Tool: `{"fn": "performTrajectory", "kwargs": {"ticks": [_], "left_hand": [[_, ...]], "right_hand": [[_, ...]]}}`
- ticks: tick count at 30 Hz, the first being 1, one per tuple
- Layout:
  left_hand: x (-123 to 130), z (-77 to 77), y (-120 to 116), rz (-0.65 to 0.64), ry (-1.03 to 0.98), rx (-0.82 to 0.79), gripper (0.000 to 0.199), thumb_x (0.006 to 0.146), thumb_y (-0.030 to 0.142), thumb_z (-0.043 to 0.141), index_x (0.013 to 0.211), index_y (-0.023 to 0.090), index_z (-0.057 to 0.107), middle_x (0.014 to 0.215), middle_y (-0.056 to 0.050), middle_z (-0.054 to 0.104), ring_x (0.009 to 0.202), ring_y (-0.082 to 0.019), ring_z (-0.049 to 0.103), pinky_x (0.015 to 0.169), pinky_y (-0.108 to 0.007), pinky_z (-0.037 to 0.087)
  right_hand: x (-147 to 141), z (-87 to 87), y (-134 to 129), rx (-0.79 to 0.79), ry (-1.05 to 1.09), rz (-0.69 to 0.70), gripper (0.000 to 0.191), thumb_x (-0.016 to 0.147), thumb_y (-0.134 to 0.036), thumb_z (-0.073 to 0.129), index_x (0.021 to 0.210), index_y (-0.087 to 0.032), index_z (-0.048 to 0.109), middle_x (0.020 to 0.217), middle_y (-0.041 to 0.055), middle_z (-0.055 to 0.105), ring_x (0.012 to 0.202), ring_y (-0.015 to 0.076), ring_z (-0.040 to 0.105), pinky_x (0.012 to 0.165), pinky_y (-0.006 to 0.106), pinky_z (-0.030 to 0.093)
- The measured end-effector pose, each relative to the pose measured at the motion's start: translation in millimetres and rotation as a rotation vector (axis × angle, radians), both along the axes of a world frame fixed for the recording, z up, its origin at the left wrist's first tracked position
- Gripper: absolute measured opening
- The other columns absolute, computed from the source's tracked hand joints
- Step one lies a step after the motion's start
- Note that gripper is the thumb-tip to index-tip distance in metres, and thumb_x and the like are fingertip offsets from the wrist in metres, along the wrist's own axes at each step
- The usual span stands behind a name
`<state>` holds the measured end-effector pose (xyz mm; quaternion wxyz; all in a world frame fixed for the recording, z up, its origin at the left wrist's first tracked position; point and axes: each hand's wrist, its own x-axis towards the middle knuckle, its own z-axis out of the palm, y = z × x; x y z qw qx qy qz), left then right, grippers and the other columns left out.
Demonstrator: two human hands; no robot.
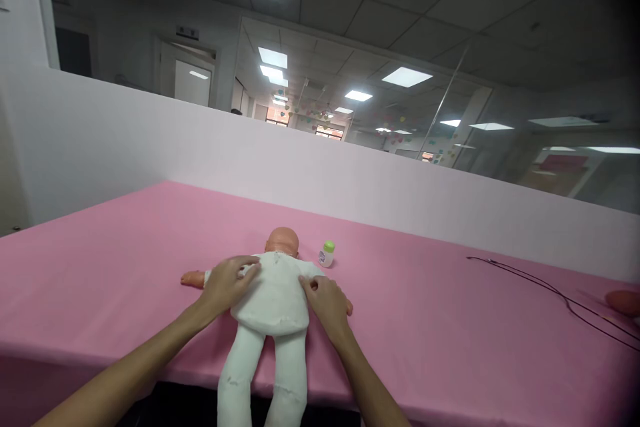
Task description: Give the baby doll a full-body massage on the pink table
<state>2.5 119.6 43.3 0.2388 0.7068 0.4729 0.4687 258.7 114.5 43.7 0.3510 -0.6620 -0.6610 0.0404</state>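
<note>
A baby doll (pixel 273 293) with a white cloth body lies on the pink-covered table, its bald head pointing away from me and its legs reaching over the near edge. No facial features show on the head. At the upper left of its torso, my left hand (pixel 227 287) has thumb and fingers closed on the white cloth. My right hand (pixel 327 300) grips the torso's right side with curled fingers, covering part of the doll's arm. Just beyond the right hand stands a small white bottle (pixel 326 255) with a green cap.
Pink cloth covers the table (pixel 425 327). Thin black cables (pixel 540 283) run across its right side, near a reddish-orange object (pixel 623 302) at the frame edge. A low white wall (pixel 320 170) with glass above it borders the far side.
</note>
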Motion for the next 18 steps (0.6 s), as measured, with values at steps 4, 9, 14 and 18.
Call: {"fn": "performTrajectory", "kwargs": {"ticks": [4,9,14,18], "left_hand": [[35,-8.6,4,-0.254,0.241,0.061,0.062,0.097,0.058,0.053,0.145,0.018,0.059,0.158,-0.015,0.047,0.151,-0.036,0.036,0.125,-0.051,0.025],[52,-40.4,25,-0.269,0.454,0.110,0.066,0.103,0.056,0.040,0.156,0.017,0.044,0.166,-0.016,0.031,0.156,-0.032,0.023,0.128,-0.053,0.017],[51,-46.2,41,-0.223,0.535,0.128,0.067,0.105,0.055,0.035,0.156,0.013,0.043,0.165,-0.017,0.033,0.156,-0.033,0.023,0.127,-0.053,0.020],[55,-36.3,44,-0.185,0.686,0.123,0.065,0.106,0.053,0.032,0.154,0.010,0.044,0.165,-0.018,0.033,0.155,-0.034,0.025,0.124,-0.054,0.025]], "right_hand": [[-12,-1.4,0,0.116,0.064,0.299,0.027,0.094,-0.041,0.058,0.104,-0.022,0.076,0.122,0.0117,0.074,0.120,0.0315,0.064,0.106,0.047,0.045],[-11,-24.6,17,-0.047,0.200,0.487,0.043,0.099,-0.041,0.050,0.134,-0.022,0.068,0.150,0.0086,0.058,0.146,0.0247,0.046,0.125,0.047,0.028],[-2,-27.9,33,-0.056,0.209,0.493,0.044,0.099,-0.040,0.050,0.134,-0.021,0.069,0.151,0.0087,0.058,0.148,0.0258,0.043,0.126,0.047,0.025],[6,-13.0,48,0.013,0.184,0.491,0.036,0.097,-0.037,0.054,0.122,-0.021,0.075,0.128,0.0094,0.074,0.121,0.0270,0.066,0.109,0.044,0.045]]}}
